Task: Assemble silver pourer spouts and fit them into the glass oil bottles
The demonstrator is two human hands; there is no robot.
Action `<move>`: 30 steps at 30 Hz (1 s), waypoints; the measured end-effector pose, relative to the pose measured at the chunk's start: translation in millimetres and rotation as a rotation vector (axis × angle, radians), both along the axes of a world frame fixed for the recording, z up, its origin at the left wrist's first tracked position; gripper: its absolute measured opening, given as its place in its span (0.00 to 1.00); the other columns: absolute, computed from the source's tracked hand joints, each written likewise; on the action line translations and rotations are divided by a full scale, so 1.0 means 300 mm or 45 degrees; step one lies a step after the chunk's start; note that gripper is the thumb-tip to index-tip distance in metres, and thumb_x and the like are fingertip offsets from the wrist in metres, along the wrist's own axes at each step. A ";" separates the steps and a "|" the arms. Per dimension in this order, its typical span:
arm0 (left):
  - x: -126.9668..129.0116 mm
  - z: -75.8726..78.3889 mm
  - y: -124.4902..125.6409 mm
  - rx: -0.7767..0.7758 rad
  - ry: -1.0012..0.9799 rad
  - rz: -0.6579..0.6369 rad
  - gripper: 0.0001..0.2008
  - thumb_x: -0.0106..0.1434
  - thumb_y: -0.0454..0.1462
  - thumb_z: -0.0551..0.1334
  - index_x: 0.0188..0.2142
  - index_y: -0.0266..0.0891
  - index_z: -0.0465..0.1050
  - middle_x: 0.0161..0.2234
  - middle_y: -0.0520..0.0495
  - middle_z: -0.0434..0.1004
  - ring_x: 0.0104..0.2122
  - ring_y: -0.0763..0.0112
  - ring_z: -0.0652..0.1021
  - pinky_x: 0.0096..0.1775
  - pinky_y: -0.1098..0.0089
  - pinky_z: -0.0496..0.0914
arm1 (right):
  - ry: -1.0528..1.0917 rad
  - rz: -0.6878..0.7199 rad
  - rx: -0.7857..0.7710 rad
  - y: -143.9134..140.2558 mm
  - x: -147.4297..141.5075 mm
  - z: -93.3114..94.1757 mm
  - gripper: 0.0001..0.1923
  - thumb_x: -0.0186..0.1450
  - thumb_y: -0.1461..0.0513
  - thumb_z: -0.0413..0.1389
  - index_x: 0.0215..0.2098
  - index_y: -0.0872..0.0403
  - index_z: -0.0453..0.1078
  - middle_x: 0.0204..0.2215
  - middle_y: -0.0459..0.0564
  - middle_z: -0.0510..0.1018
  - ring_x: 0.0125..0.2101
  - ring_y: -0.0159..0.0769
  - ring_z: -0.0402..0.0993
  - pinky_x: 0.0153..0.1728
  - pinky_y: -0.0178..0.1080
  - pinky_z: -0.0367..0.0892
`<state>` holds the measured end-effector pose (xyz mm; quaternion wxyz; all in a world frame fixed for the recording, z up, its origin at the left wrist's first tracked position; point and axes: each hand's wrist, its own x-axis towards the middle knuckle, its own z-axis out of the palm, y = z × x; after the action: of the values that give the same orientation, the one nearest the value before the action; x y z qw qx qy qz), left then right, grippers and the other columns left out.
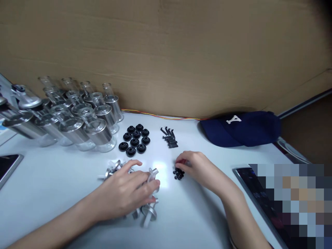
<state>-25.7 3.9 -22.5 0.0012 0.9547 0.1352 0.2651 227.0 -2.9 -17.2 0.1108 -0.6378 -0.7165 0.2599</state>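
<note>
My left hand (129, 192) lies flat and spread over a loose heap of clear and silver caps (147, 211) at the near middle of the worktop (52, 186), fingers open and pressing lightly, gripping none of them; to do this well I judge I should keep the palm low so the caps do not roll off, and draw out one cap with the fingertips rather than scoop several. Just right of it, my right hand (197, 167) is curled with thumb and forefinger pinched at the top of a small pile of tiny black beads (178, 173); whether one is already held between them I cannot tell. These look small and apt to skitter, so I think a light pinch from above, taking one at a time, serves best. On the far left stands a cluster of clear bottles with silver collars (85, 121), some upright and some leaning. Right of them sit black round grommets (135, 140) in a tidy group, then a row of black screws (169, 137). A navy cap (241, 129) rests at the far right. The worktop is pale, glossy and lit from above, with a dark tablet (7, 166) at its left edge; a brown cardboard wall (166, 52) backs it, with a thin coloured wire (166, 117) along its foot.
</note>
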 end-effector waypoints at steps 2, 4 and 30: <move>0.001 0.002 -0.001 0.010 -0.026 -0.016 0.09 0.71 0.36 0.50 0.43 0.34 0.65 0.28 0.51 0.76 0.28 0.74 0.76 0.46 0.62 0.68 | 0.001 -0.003 -0.012 -0.001 0.001 0.000 0.08 0.62 0.65 0.53 0.30 0.53 0.75 0.29 0.48 0.80 0.31 0.36 0.75 0.34 0.37 0.65; 0.003 0.002 0.000 0.009 -0.030 -0.018 0.09 0.72 0.36 0.49 0.43 0.34 0.65 0.28 0.51 0.77 0.28 0.74 0.76 0.45 0.62 0.68 | -0.009 0.001 -0.015 -0.002 0.003 -0.003 0.09 0.62 0.65 0.52 0.30 0.53 0.74 0.29 0.48 0.80 0.31 0.37 0.74 0.34 0.37 0.65; -0.003 0.008 0.006 -0.082 -0.151 -0.007 0.09 0.72 0.38 0.49 0.45 0.34 0.60 0.35 0.44 0.81 0.32 0.73 0.80 0.48 0.61 0.67 | 0.129 0.006 0.664 0.002 -0.017 0.015 0.08 0.65 0.66 0.47 0.35 0.53 0.68 0.31 0.50 0.75 0.34 0.37 0.73 0.38 0.38 0.66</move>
<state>-26.7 5.7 -20.1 0.0409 0.9371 0.1406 0.3168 221.9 -2.4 -12.7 0.3067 -0.5721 -0.7543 0.0983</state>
